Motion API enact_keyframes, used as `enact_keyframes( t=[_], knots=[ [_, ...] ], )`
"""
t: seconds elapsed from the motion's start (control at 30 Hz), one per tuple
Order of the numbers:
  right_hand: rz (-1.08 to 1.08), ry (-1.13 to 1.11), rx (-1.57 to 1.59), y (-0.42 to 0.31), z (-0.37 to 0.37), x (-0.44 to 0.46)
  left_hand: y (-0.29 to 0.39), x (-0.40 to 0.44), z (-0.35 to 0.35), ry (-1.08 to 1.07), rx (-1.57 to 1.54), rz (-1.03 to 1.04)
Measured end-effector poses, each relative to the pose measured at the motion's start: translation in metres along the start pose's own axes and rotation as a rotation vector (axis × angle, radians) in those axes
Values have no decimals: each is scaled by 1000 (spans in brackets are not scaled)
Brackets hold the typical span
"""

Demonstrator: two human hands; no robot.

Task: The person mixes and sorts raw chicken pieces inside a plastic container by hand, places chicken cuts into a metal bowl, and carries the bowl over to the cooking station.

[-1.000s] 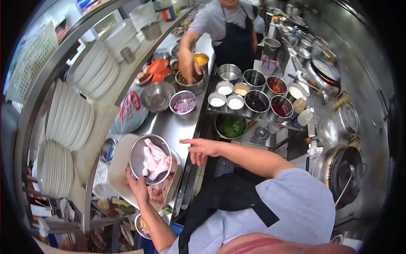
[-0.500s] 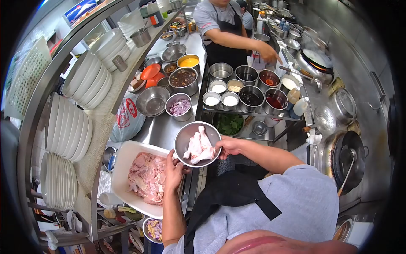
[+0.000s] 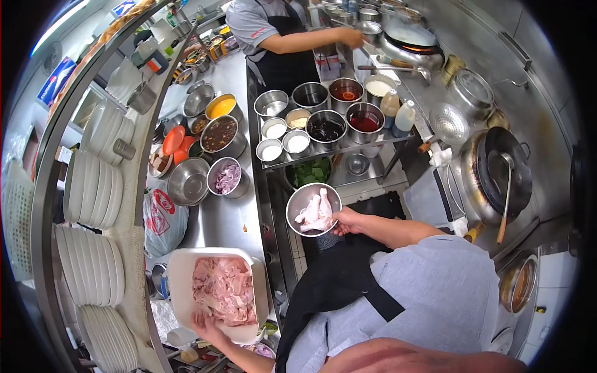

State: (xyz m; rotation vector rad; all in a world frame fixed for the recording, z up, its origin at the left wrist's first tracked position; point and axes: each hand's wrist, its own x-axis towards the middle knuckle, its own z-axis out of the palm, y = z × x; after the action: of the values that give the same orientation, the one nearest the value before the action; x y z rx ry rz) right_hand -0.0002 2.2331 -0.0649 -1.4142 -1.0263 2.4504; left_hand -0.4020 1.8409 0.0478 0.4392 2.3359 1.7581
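Raw drumsticks [image 3: 319, 212] lie in a metal bowl [image 3: 297, 204], which the right hand [image 3: 348, 221] grips at its four o'clock rim. Toward eight o'clock stands a white tub [image 3: 180, 286] of cut meat [image 3: 224, 289]; the left hand [image 3: 209, 328], fingers loosely open, is over the tub's six o'clock end. At ten o'clock from the bowl sits a pot [image 3: 241, 188] of chopped onion [image 3: 227, 178], at three a wok [image 3: 521, 180]

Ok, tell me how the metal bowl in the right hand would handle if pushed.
The metal bowl looks shiny and smooth-walled, so probably stiff. The right hand holds it at one side only, so a push opposite could tip it. The raw meat inside looks loosely piled, so it may slide.
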Motion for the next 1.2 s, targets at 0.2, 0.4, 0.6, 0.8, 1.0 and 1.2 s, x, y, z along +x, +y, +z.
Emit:
enact_keyframes(
  t=[0.2,0.4,0.6,0.8,1.0,1.2],
  knots=[
    [83,127,200,21,-24,0,-56,21,-44,284,630,93],
    [-94,36,198,-19,-31,18,-27,1,12,302,971,-73],
    [-194,59,5,-71,-10,12,-54,18,-19,285,760,80],
    [-106,4,-53,-70,28,29,-56,27,-46,327,799,104],
    [-20,-181,-199,-80,101,67,-102,46,-59,287,753,-47],
    [16,-237,-217,-76,176,105,-96,39,-52,317,700,-22]
  ],
)
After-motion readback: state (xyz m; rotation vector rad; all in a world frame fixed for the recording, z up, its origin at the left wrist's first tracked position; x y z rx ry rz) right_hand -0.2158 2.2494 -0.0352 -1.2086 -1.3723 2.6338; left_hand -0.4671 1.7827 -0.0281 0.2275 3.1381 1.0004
